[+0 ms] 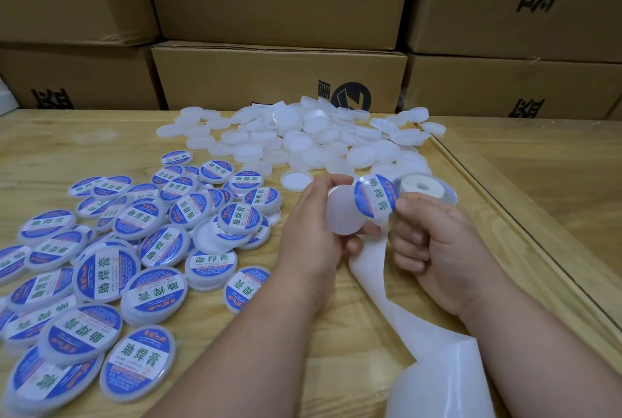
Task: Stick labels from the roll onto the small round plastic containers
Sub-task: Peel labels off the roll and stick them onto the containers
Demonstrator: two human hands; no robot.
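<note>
Dozens of labelled lids (158,215), blue/white w/ green "助焊膏", lie left on the bench (50,155); blank ones (303,135) piled behind. Left hand (313,232) grips a blank container (345,212); right hand (434,239) pinches a label (376,195) just beside it, roll (424,187) behind. Boxes (279,77) at back show "益".

1. One view only, from a camera worn on the person's head; no second view shares the scene.
2. It looks forward and down across the wooden worktop (67,155), towards its far edge, where stacked cardboard boxes (279,77) fill the top of the picture.
3. It sits close: both forearms enter from the bottom edge, with the left hand (313,232) and right hand (434,242) just below the picture's middle.
4. The wide-angle lens bends straight lines; the worktop's right edge (511,226) runs diagonally down to the lower right.
5. The worktop's near edge lies out of view below the picture, and its left edge is cut off as well.
</note>
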